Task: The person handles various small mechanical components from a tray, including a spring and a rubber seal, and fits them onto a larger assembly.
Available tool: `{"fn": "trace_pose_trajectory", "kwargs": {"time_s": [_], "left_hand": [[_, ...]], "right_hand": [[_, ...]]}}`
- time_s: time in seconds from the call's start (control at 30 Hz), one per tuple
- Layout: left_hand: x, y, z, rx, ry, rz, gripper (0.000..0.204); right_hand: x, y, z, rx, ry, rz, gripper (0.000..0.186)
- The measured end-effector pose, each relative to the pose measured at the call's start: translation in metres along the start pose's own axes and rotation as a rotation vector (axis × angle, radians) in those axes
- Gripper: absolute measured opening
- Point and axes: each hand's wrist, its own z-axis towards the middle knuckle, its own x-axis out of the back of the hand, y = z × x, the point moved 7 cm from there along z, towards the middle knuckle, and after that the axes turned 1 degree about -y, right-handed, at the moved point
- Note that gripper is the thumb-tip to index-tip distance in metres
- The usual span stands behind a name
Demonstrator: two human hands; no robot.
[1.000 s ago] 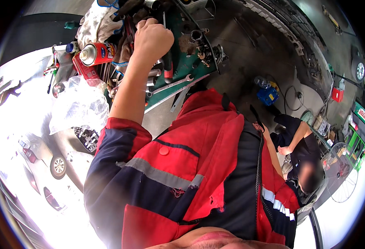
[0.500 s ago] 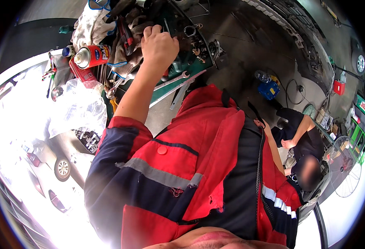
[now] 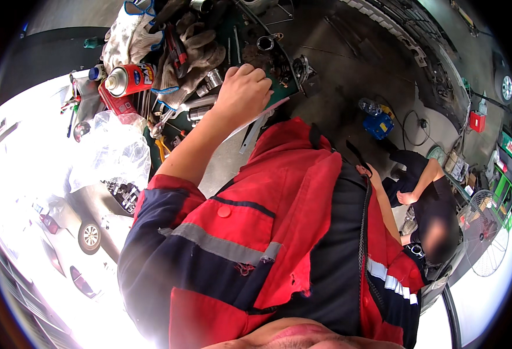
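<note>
My left hand (image 3: 244, 90) is over the near edge of the tool-covered bench (image 3: 283, 93), its fingers curled downward. The fingertips and anything under the palm are hidden. Beside the wrist lie metal sockets (image 3: 211, 81) and shiny cylindrical tool parts (image 3: 199, 109). Stained work gloves (image 3: 195, 58) sit left of the hand, with a red and black handheld tool (image 3: 177, 51) on them. Thin metal rods (image 3: 236, 45) lie just beyond the knuckles. My right hand (image 3: 365, 170) shows only in part beside my open jacket, near a dark strip; its fingers are mostly hidden.
A red spray can (image 3: 129, 79) and clear plastic bag (image 3: 111, 148) are at the left. A metal ring part (image 3: 264, 43) lies farther back. A blue machine (image 3: 378, 125) stands on the floor. Another person (image 3: 424, 186) crouches at the right near a fan (image 3: 483, 235).
My left hand has moved right and nearer, from beside the gloves to the bench edge. It now covers where an open-ended wrench lay, and the sockets by the gloves have come into view.
</note>
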Motion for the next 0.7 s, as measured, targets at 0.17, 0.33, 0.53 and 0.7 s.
{"fn": "trace_pose_trajectory", "kwargs": {"time_s": [0.17, 0.33, 0.53, 0.7], "left_hand": [[0.008, 0.011, -0.005, 0.324, -0.124, -0.969, 0.015], [-0.012, 0.066, 0.001, 0.213, -0.286, -2.243, 0.025], [-0.011, 0.143, 0.025, 0.161, -0.577, -2.346, 0.023], [-0.014, 0.223, 0.041, 0.064, -0.844, -2.172, 0.021]], "right_hand": [[0.003, 0.0, 0.006, 0.04, -0.004, -0.169, 0.035], [0.027, -0.09, -0.008, 0.438, 0.191, -0.378, 0.035], [0.046, -0.264, -0.111, 0.736, 0.285, -0.02, 0.039], [0.063, -0.277, -0.181, 1.048, 0.444, -0.1, 0.047]]}}
